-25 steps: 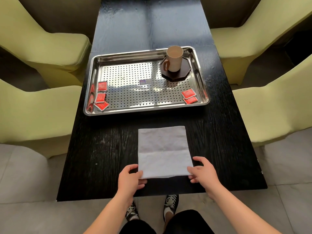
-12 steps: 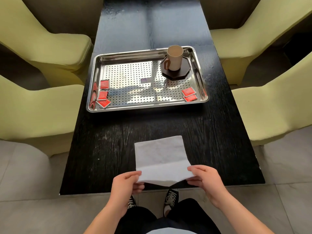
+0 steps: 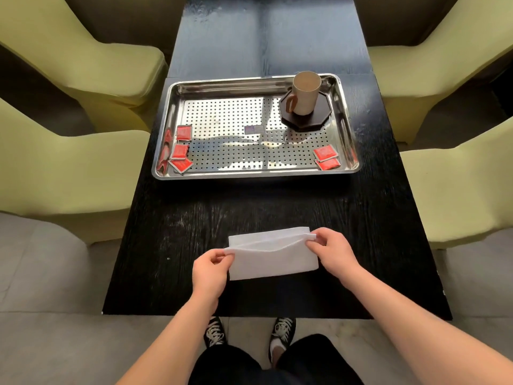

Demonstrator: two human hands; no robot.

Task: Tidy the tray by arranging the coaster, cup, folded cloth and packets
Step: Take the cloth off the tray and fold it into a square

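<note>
A white cloth (image 3: 273, 255) lies folded in half on the black table near its front edge. My left hand (image 3: 211, 269) pinches the upper layer's left corner, and my right hand (image 3: 331, 252) pinches its right corner. Farther back stands a perforated steel tray (image 3: 256, 176). In its far right corner a beige cup (image 3: 304, 93) stands upright on a dark octagonal coaster (image 3: 319, 118). Three red packets (image 3: 180, 151) lie along the tray's left side, and two more red packets (image 3: 327, 157) sit in its near right corner.
The black table (image 3: 249, 207) is narrow, with its front edge close to my legs. Yellow-green chairs (image 3: 69, 168) flank it on both sides. A small sticker (image 3: 254, 129) marks the tray's middle.
Both hands lifted the cloth's near edge off the table and carried it away from me, folding the cloth in half. The tray's contents have not moved.
</note>
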